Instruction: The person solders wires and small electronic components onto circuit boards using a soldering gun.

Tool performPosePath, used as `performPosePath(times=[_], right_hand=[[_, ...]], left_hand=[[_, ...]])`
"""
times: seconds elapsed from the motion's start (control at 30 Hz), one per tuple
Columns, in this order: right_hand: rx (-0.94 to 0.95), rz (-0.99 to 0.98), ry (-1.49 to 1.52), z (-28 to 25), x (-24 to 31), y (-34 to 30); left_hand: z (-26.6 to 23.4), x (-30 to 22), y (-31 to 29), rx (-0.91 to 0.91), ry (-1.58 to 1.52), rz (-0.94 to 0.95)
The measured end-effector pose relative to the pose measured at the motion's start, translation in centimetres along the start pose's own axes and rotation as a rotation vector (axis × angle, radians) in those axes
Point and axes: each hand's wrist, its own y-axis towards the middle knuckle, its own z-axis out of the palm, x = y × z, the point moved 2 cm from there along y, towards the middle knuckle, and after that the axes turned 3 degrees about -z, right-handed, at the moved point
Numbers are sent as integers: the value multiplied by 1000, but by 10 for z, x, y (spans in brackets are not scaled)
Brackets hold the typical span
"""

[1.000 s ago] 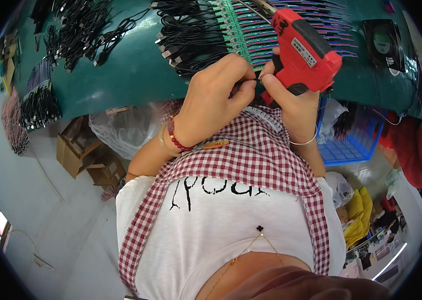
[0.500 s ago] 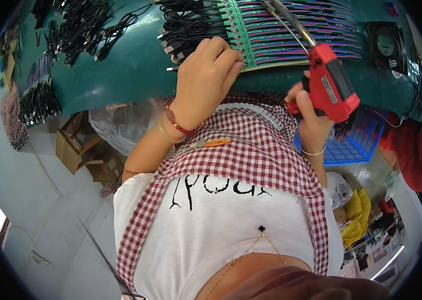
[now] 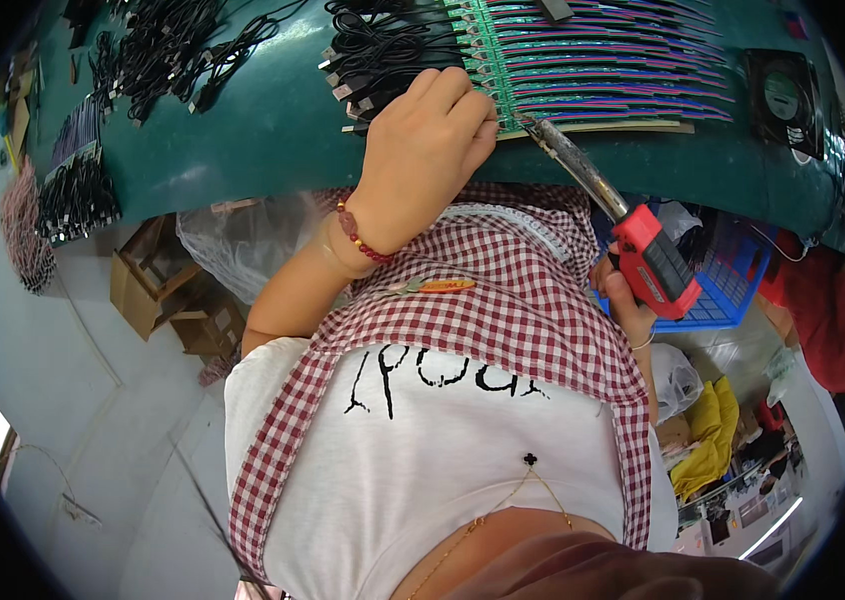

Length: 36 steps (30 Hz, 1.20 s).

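1. Beside the apron [image 3: 443, 325], on its right, the right grip [image 3: 630, 308] is wrapped round the handle of the red iron [image 3: 658, 262]. It should be light but nose-long, stiff throughout; take it by the plastic handle only, as the metal is probably hot.

2. Just right of that grip, below the desk [image 3: 243, 140], is a blue crate [image 3: 733, 295].

3. Ahead and to the left of the right grip reaches the iron's barrel [image 3: 583, 163]. Its tip is just beside the left grip's fingertips; I cannot tell whether it touches anything.

4. Further ahead, the left grip [image 3: 425, 145] bends over the near end of the board row, fingers curled. What it may be pinching is hidden, so I cannot tell how firmly it is pressed together.

5. Beyond the left grip's fingertips run the green boards [image 3: 488, 45], likely thin, stiff and fragile at the joints; best held by their edges.

6. Left of them, just ahead of the left grip, lie black cables [image 3: 368, 45], soft and springy by their look; hold them close to the end.

7. Right of the boards, ahead of the right grip, fan thin wires [image 3: 623, 58], probably limp.

8. Far left of the left grip sits another cable heap [image 3: 158, 50].
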Motion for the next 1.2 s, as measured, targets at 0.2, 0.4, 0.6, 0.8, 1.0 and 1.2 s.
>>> performPosePath(times=[0.2,0.4,0.6,0.8,1.0,1.2], right_hand=[[-15,-33,-264,-8,-4,0],[7,-90,-368,-9,-3,-2],[86,-149,-313,-17,-10,-13],[114,-164,-343,-19,-13,-15],[-81,-28,-252,-14,-10,-14],[17,-5,-308,-12,-10,-10]], left_hand=[[0,-2,1,14,18,7],[1,-5,3,28,49,1],[0,-7,4,37,72,-2],[0,-8,4,45,84,-16],[-2,-7,5,69,62,-8],[-1,-8,6,57,97,4]])
